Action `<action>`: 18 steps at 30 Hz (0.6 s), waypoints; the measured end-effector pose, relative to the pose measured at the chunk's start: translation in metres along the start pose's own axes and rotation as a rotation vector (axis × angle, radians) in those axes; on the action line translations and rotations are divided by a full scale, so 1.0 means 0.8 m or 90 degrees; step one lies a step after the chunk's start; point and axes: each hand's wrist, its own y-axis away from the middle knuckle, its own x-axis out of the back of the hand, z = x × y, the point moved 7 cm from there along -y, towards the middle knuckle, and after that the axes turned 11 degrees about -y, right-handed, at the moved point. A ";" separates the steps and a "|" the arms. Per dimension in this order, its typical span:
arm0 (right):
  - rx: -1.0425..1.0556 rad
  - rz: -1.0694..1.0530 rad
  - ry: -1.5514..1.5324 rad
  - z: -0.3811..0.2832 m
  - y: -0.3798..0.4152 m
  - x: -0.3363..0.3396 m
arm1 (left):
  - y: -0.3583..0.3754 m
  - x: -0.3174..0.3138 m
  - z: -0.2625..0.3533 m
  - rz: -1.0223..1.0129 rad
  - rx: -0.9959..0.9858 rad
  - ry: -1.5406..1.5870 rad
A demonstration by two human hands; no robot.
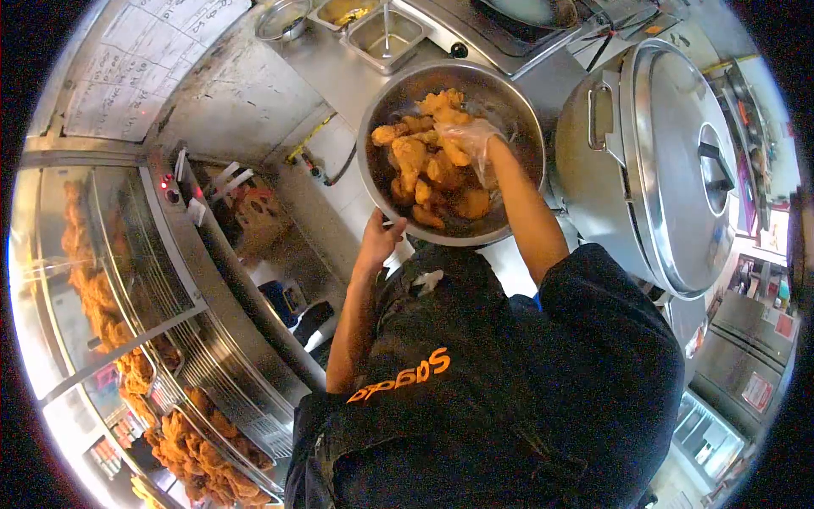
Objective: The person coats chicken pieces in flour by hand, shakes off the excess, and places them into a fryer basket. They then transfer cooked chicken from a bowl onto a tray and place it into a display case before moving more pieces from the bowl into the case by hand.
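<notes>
A big round metal bowl (366,170) holds several golden pieces of fried chicken (410,157), heaped toward its left side. My left hand (381,240) grips the bowl's lower left rim, thumb and fingers closed on the edge. Inside the bowl, my right hand (471,140) wears a clear plastic glove. Its fingers close against a piece of fried chicken near the top of the heap; the fingertips are partly hidden among the pieces.
A large lidded steel pot (606,170) stands right of the bowl. Behind are metal food pans (386,38) and a frying pan (534,10). At left, a glass display case (127,254) holds fried chicken on wire racks. A cardboard box (259,216) sits below the counter.
</notes>
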 end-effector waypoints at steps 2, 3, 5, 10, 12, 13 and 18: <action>-0.007 0.079 0.077 -0.009 0.003 0.006 | -0.007 0.001 -0.003 -0.011 -0.004 0.002; -0.011 0.155 0.152 -0.022 0.011 0.009 | -0.007 0.002 -0.005 -0.009 -0.014 0.005; 0.092 0.154 0.031 -0.043 0.032 -0.002 | -0.001 0.003 0.006 0.009 -0.006 -0.008; 0.396 0.045 -0.056 -0.051 0.051 0.056 | -0.039 -0.001 -0.100 0.045 -0.054 0.021; 0.324 -0.010 -0.210 -0.092 0.070 -0.003 | -0.015 -0.007 -0.054 0.058 -0.066 -0.089; 0.297 -0.047 -0.262 -0.110 0.085 -0.042 | -0.019 -0.008 -0.069 0.085 -0.089 -0.073; 0.230 -0.366 -0.286 -0.179 0.138 -0.284 | 0.063 0.036 -0.042 0.210 -0.092 0.019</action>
